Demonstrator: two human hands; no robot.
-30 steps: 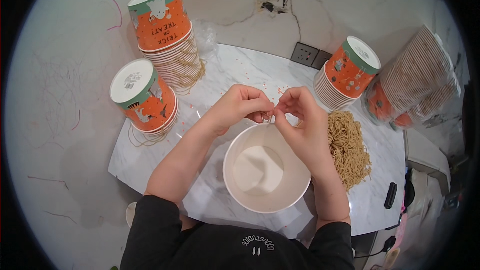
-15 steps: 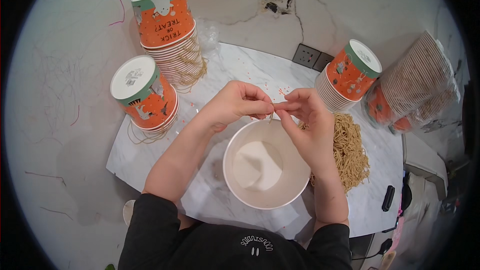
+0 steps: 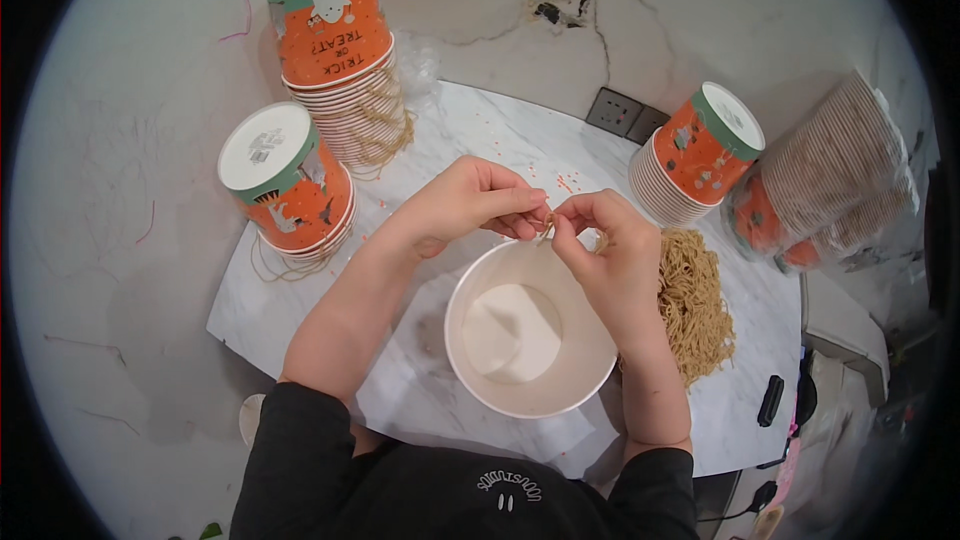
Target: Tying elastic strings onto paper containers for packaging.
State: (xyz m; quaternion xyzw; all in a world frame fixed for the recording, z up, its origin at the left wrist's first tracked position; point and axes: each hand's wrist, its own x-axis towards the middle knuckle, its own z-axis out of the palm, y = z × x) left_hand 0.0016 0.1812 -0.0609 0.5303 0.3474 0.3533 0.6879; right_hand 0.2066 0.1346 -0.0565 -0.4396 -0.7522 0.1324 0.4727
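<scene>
A white paper bucket [image 3: 475, 380] stands upright in front of me, its mouth facing up and its inside bare. Over its far rim my two hands meet. My left hand [image 3: 492, 202] pinches a tan cord [image 3: 546, 230] between thumb and fingers. From the other side my right hand [image 3: 607, 240] is closed on the same cord, thumb against forefinger. Only a short end of the cord shows below the fingertips, and the fingers hide where it joins the bucket. A heap of tan cords [image 3: 697, 310] lies beside my right wrist.
Upside-down stacks of orange and green paper buckets stand at far left [image 3: 335, 40], nearer left [image 3: 290, 190] and far right [image 3: 690, 150]; cords hang from the left ones. Plastic-wrapped buckets [image 3: 835, 160] lean farther right. A black object [image 3: 770, 400] lies near the table's right edge.
My right fingers have drawn together into a tighter pinch on the cord, and the right hand has shifted slightly down and left. The left hand has hardly moved.
</scene>
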